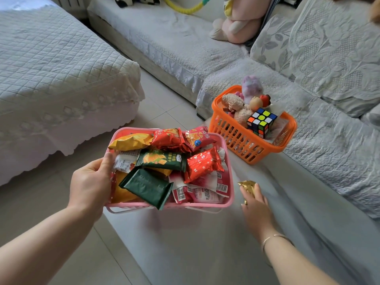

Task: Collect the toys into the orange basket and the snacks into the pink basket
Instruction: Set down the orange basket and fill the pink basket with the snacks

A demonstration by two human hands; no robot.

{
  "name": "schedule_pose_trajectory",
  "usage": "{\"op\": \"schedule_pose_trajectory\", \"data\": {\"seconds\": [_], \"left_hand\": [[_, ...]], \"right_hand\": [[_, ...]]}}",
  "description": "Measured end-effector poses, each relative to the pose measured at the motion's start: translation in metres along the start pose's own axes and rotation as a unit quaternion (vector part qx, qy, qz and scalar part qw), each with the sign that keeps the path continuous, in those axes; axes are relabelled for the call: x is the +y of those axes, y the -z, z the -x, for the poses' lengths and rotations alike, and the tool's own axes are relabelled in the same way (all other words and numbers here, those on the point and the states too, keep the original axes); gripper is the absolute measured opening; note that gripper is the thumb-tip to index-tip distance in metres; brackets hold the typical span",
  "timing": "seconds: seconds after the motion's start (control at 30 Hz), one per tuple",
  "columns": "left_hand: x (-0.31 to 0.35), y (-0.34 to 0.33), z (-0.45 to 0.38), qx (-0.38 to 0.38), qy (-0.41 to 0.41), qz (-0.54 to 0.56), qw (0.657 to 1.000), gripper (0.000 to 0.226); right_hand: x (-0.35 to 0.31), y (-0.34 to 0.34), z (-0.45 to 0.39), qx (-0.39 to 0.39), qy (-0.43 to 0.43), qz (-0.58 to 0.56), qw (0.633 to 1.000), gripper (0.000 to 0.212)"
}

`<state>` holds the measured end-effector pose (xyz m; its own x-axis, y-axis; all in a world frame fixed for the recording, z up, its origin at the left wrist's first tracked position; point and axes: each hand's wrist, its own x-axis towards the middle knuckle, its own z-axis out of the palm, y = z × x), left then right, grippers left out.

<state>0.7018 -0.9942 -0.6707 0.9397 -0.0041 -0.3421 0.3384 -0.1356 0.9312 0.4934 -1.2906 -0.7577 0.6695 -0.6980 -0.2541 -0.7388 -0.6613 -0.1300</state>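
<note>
The pink basket (229,199) is full of several snack packets in red, green, yellow and white. My left hand (91,182) grips its left rim, thumb over the edge. To the right of the basket, my right hand (256,206) holds a small gold-wrapped snack (247,187) in its fingers, low over the grey sofa seat. The orange basket (244,144) stands further back on the sofa. It holds plush toys, a small figurine and a Rubik's cube (261,122).
A quilted white bed (55,79) lies to the left across a strip of tiled floor (160,112). The L-shaped sofa (329,140) runs along the back and right. A pink plush (240,23) and a yellow hoop (185,8) lie at its far end.
</note>
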Motion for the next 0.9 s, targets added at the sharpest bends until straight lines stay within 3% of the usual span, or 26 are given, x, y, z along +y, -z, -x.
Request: {"op": "schedule_pose_trajectory", "data": {"seconds": [0.1,0.2,0.33,0.4,0.5,0.6,0.7,0.77,0.83,0.9], "left_hand": [[0.000,0.001,0.007,-0.011,-0.002,-0.007,1.000,0.031],[0.001,0.004,0.016,-0.022,0.000,-0.010,1.000,0.032],[0.000,0.006,0.024,-0.029,0.001,-0.014,0.999,0.034],[0.000,0.005,0.029,-0.033,-0.001,-0.019,0.999,0.034],[0.004,0.006,0.039,-0.042,-0.002,-0.027,0.999,0.035],[0.008,0.009,0.046,-0.057,-0.005,-0.035,0.998,0.037],[0.016,0.012,0.053,-0.070,-0.013,-0.046,0.996,0.038],[0.019,0.014,0.057,-0.079,-0.025,-0.056,0.995,0.037],[0.021,0.016,0.062,-0.083,-0.033,-0.066,0.994,0.036],[0.021,0.017,0.065,-0.086,-0.039,-0.070,0.993,0.035]], "right_hand": [[0.004,0.012,0.018,0.054,-0.012,-0.037,0.998,0.055],[-0.001,0.036,0.034,0.155,-0.022,-0.120,0.980,0.053],[-0.031,0.082,0.049,0.345,0.060,-0.216,0.911,0.045],[-0.056,0.106,0.063,0.392,0.145,-0.243,0.875,0.038],[-0.096,0.129,0.090,0.378,0.285,-0.232,0.850,0.029],[-0.119,0.134,0.108,0.344,0.362,-0.148,0.853,0.037],[-0.124,0.131,0.112,0.280,0.369,-0.045,0.885,0.051],[-0.121,0.128,0.115,0.229,0.352,0.022,0.907,0.050],[-0.116,0.125,0.120,0.190,0.340,0.020,0.921,0.051],[-0.110,0.128,0.126,0.200,0.316,-0.047,0.926,0.052]]}}
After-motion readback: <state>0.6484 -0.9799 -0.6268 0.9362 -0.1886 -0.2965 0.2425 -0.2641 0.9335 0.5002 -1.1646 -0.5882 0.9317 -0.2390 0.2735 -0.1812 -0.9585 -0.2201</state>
